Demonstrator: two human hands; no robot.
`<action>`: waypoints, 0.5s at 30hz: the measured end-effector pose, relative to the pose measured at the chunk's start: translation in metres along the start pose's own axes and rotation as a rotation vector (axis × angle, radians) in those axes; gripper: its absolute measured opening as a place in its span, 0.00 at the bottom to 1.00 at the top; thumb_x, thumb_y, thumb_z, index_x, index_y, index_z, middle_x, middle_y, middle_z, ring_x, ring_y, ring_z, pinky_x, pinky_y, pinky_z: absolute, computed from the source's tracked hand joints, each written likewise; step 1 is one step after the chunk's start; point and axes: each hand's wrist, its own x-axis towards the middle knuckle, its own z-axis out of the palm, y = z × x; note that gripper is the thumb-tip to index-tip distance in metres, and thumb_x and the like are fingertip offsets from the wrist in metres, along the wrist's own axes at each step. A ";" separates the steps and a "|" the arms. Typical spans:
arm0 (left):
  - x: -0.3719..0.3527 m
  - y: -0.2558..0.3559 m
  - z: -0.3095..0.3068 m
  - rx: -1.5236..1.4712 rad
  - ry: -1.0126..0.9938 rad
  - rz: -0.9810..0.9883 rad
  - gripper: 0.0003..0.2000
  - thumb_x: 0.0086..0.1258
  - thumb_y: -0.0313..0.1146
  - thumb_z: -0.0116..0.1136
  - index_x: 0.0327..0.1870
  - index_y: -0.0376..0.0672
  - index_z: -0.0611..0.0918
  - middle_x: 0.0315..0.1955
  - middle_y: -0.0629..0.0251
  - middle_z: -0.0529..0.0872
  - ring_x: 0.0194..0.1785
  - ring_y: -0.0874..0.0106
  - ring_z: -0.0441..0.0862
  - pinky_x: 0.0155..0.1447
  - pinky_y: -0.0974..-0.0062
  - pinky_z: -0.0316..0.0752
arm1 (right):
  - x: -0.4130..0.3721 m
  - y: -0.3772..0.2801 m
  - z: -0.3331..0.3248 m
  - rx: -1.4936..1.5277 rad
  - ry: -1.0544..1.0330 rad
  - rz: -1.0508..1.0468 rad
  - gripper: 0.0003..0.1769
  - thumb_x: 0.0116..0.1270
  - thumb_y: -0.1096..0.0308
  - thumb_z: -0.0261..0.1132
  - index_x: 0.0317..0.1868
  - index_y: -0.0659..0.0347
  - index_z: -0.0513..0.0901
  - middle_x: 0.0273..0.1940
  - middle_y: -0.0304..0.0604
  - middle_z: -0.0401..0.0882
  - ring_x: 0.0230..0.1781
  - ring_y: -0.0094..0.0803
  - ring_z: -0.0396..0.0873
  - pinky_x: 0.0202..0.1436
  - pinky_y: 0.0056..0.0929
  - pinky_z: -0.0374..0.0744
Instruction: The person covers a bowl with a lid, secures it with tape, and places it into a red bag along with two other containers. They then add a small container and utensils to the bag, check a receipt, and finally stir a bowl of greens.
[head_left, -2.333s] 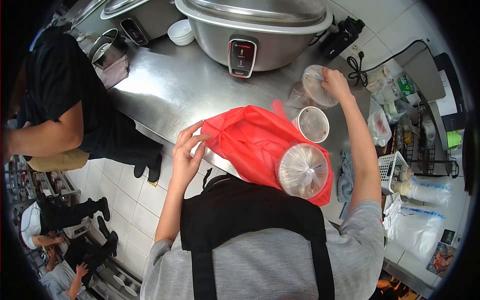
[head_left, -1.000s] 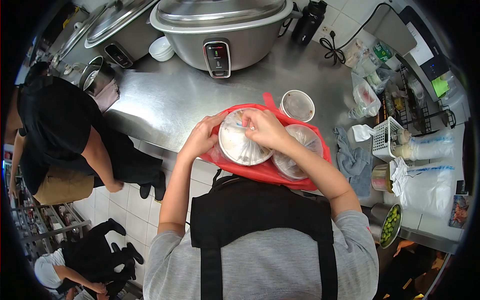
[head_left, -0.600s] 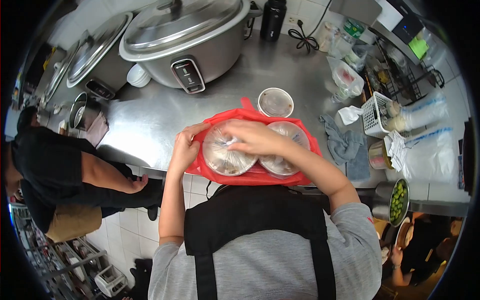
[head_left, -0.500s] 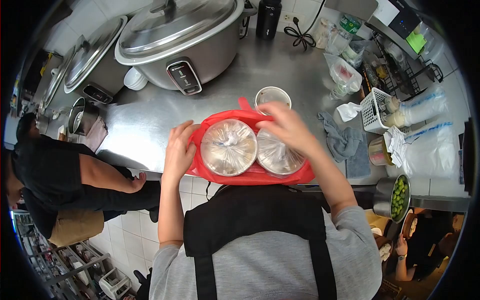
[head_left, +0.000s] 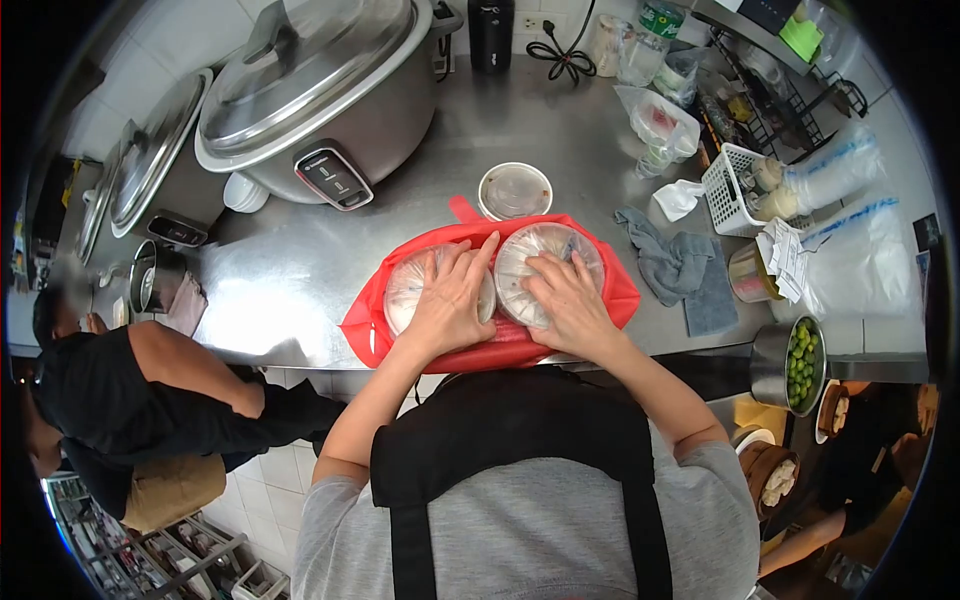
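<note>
Two round clear containers wrapped in plastic sit side by side in an open red bag (head_left: 622, 290) at the counter's near edge. My left hand (head_left: 452, 300) lies on top of the left container (head_left: 402, 292) with its fingers stretched out, hiding much of it. On the right container (head_left: 525, 252) rests my right hand (head_left: 568, 305), fingers apart and slightly bent. Just beyond the bag stands a small lidded clear tub (head_left: 514, 192), near a red strap of the bag (head_left: 463, 209).
Large rice cookers (head_left: 335, 120) stand at the back left. A grey cloth (head_left: 672, 255), a white basket (head_left: 738, 195) and a pot of green fruit (head_left: 785, 370) lie to the right. One person (head_left: 170, 375) is at the left; another's arm (head_left: 805, 545) shows lower right.
My left hand has moved from the bag's left rim onto the left container. My right hand has come down from the far rim onto the right container. The person at left has shifted.
</note>
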 end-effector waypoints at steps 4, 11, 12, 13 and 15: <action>0.021 -0.004 0.011 -0.006 0.025 0.024 0.50 0.40 0.35 0.66 0.70 0.46 0.52 0.59 0.54 0.68 0.69 0.55 0.57 0.69 0.42 0.46 | 0.011 0.014 0.007 -0.054 0.080 0.035 0.30 0.40 0.64 0.70 0.47 0.60 0.73 0.60 0.47 0.63 0.67 0.44 0.57 0.67 0.56 0.54; 0.055 -0.027 0.016 -0.057 0.076 0.111 0.49 0.42 0.37 0.67 0.70 0.49 0.54 0.61 0.55 0.67 0.69 0.55 0.57 0.69 0.40 0.45 | 0.082 0.071 -0.046 0.523 -0.176 0.307 0.25 0.50 0.53 0.70 0.44 0.61 0.78 0.47 0.50 0.77 0.55 0.42 0.72 0.56 0.38 0.70; 0.059 -0.029 0.015 -0.078 0.078 0.123 0.49 0.43 0.38 0.68 0.71 0.50 0.53 0.61 0.54 0.67 0.69 0.55 0.57 0.68 0.40 0.45 | 0.101 0.094 -0.030 0.423 0.213 0.234 0.18 0.55 0.57 0.66 0.40 0.61 0.79 0.38 0.45 0.81 0.41 0.37 0.77 0.44 0.35 0.74; 0.062 -0.031 0.014 -0.077 0.083 0.126 0.49 0.43 0.38 0.68 0.71 0.50 0.53 0.61 0.54 0.67 0.69 0.55 0.57 0.68 0.40 0.45 | 0.122 0.109 -0.022 0.096 0.508 0.133 0.14 0.59 0.59 0.63 0.37 0.63 0.79 0.34 0.45 0.81 0.36 0.33 0.78 0.41 0.33 0.75; 0.065 -0.035 0.009 -0.080 0.068 0.153 0.47 0.46 0.40 0.68 0.70 0.47 0.55 0.62 0.53 0.66 0.68 0.55 0.59 0.69 0.47 0.49 | 0.163 0.162 0.014 -0.126 0.598 0.143 0.12 0.60 0.62 0.60 0.34 0.64 0.78 0.29 0.44 0.80 0.28 0.28 0.78 0.31 0.31 0.76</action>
